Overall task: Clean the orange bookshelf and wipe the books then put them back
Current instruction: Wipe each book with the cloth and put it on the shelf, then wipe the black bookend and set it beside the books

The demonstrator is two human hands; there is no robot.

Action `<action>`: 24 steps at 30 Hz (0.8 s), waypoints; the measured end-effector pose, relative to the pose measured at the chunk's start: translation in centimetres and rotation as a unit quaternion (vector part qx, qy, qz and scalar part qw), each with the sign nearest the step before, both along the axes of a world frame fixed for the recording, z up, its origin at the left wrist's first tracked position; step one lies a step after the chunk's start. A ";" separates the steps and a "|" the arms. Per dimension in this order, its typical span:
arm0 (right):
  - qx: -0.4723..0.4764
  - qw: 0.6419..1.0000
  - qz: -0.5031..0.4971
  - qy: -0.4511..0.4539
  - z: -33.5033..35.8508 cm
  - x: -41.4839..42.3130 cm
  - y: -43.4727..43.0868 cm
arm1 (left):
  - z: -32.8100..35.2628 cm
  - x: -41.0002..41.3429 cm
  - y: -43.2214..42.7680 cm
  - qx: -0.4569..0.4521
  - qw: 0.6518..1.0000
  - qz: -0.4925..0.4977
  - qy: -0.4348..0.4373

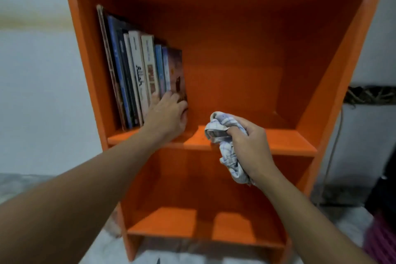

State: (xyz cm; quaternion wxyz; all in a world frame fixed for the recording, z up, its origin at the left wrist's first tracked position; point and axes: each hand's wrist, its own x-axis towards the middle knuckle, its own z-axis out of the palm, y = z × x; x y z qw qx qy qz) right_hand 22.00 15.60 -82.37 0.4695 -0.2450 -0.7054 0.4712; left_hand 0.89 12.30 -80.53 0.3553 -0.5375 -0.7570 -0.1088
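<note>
Left hand [169, 111], fingers together and thumb hooked, clasps leaning multicoloured books [132, 66] at the left end of the orange wooden bookshelf's [289, 139] middle board. Right hand [250, 146] fists a crumpled checked cloth [222, 133]; one white spine [140, 75] reads "Allah".

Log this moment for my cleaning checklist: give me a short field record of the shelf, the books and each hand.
bookshelf: orange, open front
books: row standing at the left end of the middle shelf
left hand: grips the lower end of the rightmost books
right hand: holds a crumpled checked cloth at the middle shelf's front edge
lower shelf: no books visible
</note>
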 end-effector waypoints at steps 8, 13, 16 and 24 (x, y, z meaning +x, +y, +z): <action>-0.072 0.997 -0.013 -0.034 -10.8 2.2 -5.6 | -10.0 5.4 -9.0 0.179 0.975 -0.060 -0.114; -0.130 0.987 -0.019 -0.097 -17.6 3.2 -7.9 | -16.8 7.6 -13.0 0.069 0.988 -0.032 -0.132; -0.149 0.978 -0.025 -0.141 -20.7 3.8 -8.3 | -20.2 7.0 -13.4 -0.142 0.965 0.025 -0.221; -0.178 0.965 -0.046 -0.185 -25.5 4.6 -8.1 | -27.9 5.9 -16.0 -0.319 0.760 0.171 -0.540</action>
